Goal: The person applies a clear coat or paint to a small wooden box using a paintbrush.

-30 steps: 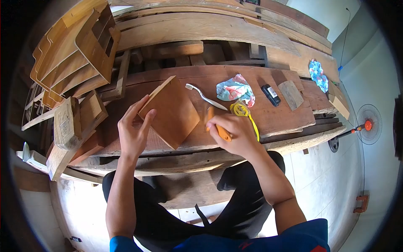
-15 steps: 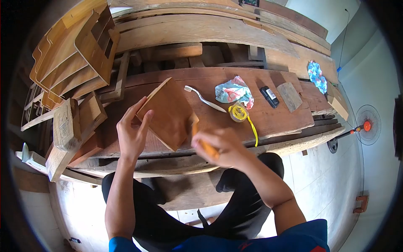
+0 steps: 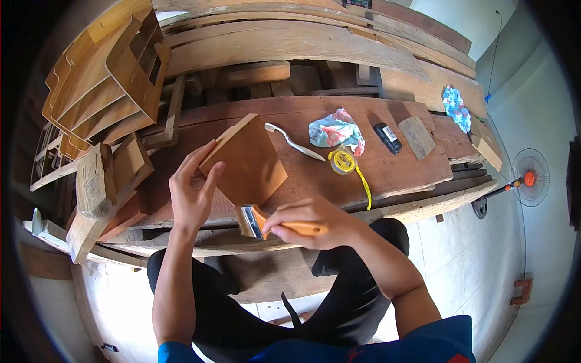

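My left hand (image 3: 195,184) grips the left edge of a brown wooden box (image 3: 248,163), thumb on the near face and fingers along its top edge. The box stands tilted on the reddish-brown plank bench (image 3: 327,187). In my right hand (image 3: 311,224) is a paintbrush (image 3: 260,221) with an orange handle, fingers wrapped round it. Its bristles point left, close by the box's lower corner. Beyond the box lies a white toothbrush (image 3: 295,142). A crumpled patterned cloth (image 3: 336,132) and a yellow tape measure (image 3: 344,160) lie to its right.
A black bottle (image 3: 387,138) and a flat wood piece (image 3: 417,138) lie on the bench's right side. Wood offcuts (image 3: 112,181) and a wooden shelf organizer (image 3: 112,85) stand at the left. Long boards (image 3: 290,42) are stacked behind. A fan (image 3: 529,181) stands at the right.
My right hand has swung the paintbrush down and left, from the box's right side to below its lower corner. The box has tilted slightly in my left hand.
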Tool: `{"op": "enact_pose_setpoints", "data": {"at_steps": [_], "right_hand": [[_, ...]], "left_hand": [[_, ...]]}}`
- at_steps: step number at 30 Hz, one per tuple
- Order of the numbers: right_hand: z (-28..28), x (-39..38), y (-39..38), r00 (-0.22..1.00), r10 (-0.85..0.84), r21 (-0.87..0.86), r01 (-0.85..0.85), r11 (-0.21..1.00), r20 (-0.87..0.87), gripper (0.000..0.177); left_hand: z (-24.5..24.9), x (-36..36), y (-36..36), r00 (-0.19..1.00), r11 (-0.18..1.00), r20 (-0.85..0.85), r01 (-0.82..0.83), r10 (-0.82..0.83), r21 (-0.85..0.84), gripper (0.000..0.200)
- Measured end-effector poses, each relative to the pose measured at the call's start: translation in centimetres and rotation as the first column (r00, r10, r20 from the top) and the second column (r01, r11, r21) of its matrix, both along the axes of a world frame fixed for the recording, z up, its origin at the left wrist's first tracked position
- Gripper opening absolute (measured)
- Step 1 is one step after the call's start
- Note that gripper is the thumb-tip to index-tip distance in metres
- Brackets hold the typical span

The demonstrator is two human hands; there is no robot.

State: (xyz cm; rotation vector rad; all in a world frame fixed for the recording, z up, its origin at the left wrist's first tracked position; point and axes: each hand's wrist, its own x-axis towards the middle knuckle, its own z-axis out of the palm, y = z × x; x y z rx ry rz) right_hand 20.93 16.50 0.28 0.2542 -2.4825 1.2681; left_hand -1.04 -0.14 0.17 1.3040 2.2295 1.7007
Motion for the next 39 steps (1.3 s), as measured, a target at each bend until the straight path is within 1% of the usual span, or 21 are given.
{"op": "enact_pose_setpoints", "data": {"at_steps": [1, 2, 3, 5, 8, 9, 11, 13, 14, 15, 17, 19, 20, 23, 27, 28, 29, 31, 34, 37, 39], "right_hand": [[0.2, 0.1, 0.5, 0.998, 0.055, -0.048, -0.053, 0.997, 0.041, 0.012], [0.2, 0.0, 1.3, 0.998, -0.060, 0.012, 0.060, 0.998, 0.001, 0.014], [-0.1, 0.0, 2.0, 0.985, -0.171, -0.026, 0.171, 0.985, -0.002, 0.014], [-0.7, 0.1, 2.1, 0.938, -0.346, -0.269, 0.340, 0.901, 0.025, 0.015], [-0.5, -0.2, 0.4, 0.969, -0.182, -0.038, 0.178, 0.983, -0.170, 0.016], [0.1, 0.3, -0.6, 0.998, -0.067, -0.026, 0.067, 0.997, -0.001, 0.016], [-0.3, 0.0, -0.8, 0.999, 0.047, 0.045, -0.046, 0.998, -0.019, 0.015], [-0.2, -0.3, 0.4, 0.990, -0.054, 0.039, 0.060, 0.997, -0.131, 0.016], [-0.4, -0.1, 0.8, 0.979, -0.168, -0.107, 0.156, 0.982, -0.113, 0.017], [0.1, 0.1, 1.4, 0.958, -0.250, -0.172, 0.225, 0.959, -0.143, 0.018], [0.1, -0.2, 1.2, 0.929, -0.260, -0.079, 0.248, 0.966, -0.262, 0.020], [-0.5, -0.7, -0.1, 0.952, -0.133, 0.070, 0.158, 0.985, -0.276, 0.020], [-0.3, -0.4, -1.1, 0.988, -0.068, -0.012, 0.067, 0.998, -0.137, 0.021], [-0.2, -0.4, -0.4, 0.988, -0.043, 0.043, 0.050, 0.998, -0.151, 0.022], [0.3, -0.6, 0.3, 0.895, -0.226, -0.054, 0.222, 0.974, -0.384, 0.024], [0.3, -0.9, -0.3, 0.913, -0.169, -0.058, 0.159, 0.986, -0.371, 0.023], [0.6, -0.7, -0.9, 0.945, -0.112, 0.013, 0.122, 0.992, -0.308, 0.022], [-0.4, -0.7, -1.6, 0.974, 0.008, 0.084, 0.012, 0.996, -0.226, 0.025], [-0.1, -0.7, -0.2, 0.938, -0.101, 0.009, 0.111, 0.994, -0.332, 0.028], [0.6, -1.0, -0.9, 0.870, -0.194, -0.003, 0.217, 0.976, -0.453, 0.029], [0.7, -0.5, -1.9, 0.961, -0.073, 0.159, 0.119, 0.980, -0.267, 0.028]], "left_hand": [[0.0, 0.2, 0.0, 0.999, 1.000, -0.042, 0.017, -0.017, 0.006, 0.042], [0.1, 0.3, 0.0, 0.996, 0.999, -0.086, 0.034, -0.032, 0.013, 0.042], [0.2, 0.5, 0.0, 0.990, 0.998, -0.130, 0.051, -0.048, 0.021, 0.042], [0.6, 0.6, -0.1, 0.995, 0.999, -0.096, 0.043, -0.042, 0.002, 0.041], [0.4, 0.3, -0.1, 0.997, 1.000, -0.067, 0.030, -0.031, -0.007, 0.040], [0.3, 0.2, 0.0, 0.998, 1.000, -0.063, 0.030, -0.031, -0.009, 0.040], [0.5, 0.5, 0.1, 0.995, 0.998, -0.079, 0.057, -0.056, 0.007, 0.039], [0.5, 0.6, -0.1, 0.990, 0.996, -0.112, 0.084, -0.081, 0.016, 0.037], [0.5, 0.5, -0.2, 0.986, 0.995, -0.137, 0.097, -0.094, 0.020, 0.036], [0.5, 0.5, -0.2, 0.981, 0.994, -0.163, 0.110, -0.104, 0.027, 0.035], [0.3, 0.4, -0.2, 0.992, 0.992, -0.073, 0.110, -0.105, 0.069, 0.035], [0.3, 0.3, -0.1, 0.994, 0.991, -0.026, 0.109, -0.108, 0.078, 0.036], [0.4, 0.3, -0.1, 0.994, 0.992, -0.023, 0.104, -0.103, 0.064, 0.036], [0.5, 0.5, -0.2, 0.991, 0.990, -0.048, 0.131, -0.129, 0.045, 0.037], [0.7, 1.1, -0.3, 0.987, 0.988, -0.058, 0.153, -0.151, 0.035, 0.040], [0.7, 0.9, -0.2, 0.987, 0.987, -0.056, 0.156, -0.153, 0.048, 0.041], [0.6, 0.6, -0.2, 0.986, 0.985, -0.054, 0.161, -0.157, 0.059, 0.042], [0.6, 0.5, -0.2, 0.984, 0.983, -0.045, 0.174, -0.171, 0.062, 0.043], [1.1, 1.1, -0.3, 0.980, 0.979, -0.039, 0.197, -0.196, 0.043, 0.046], [0.8, 1.0, -0.4, 0.977, 0.976, -0.039, 0.211, -0.209, 0.055, 0.045], [0.5, 0.4, 0.0, 0.979, 0.978, -0.061, 0.197, -0.193, 0.064, 0.043]]}}
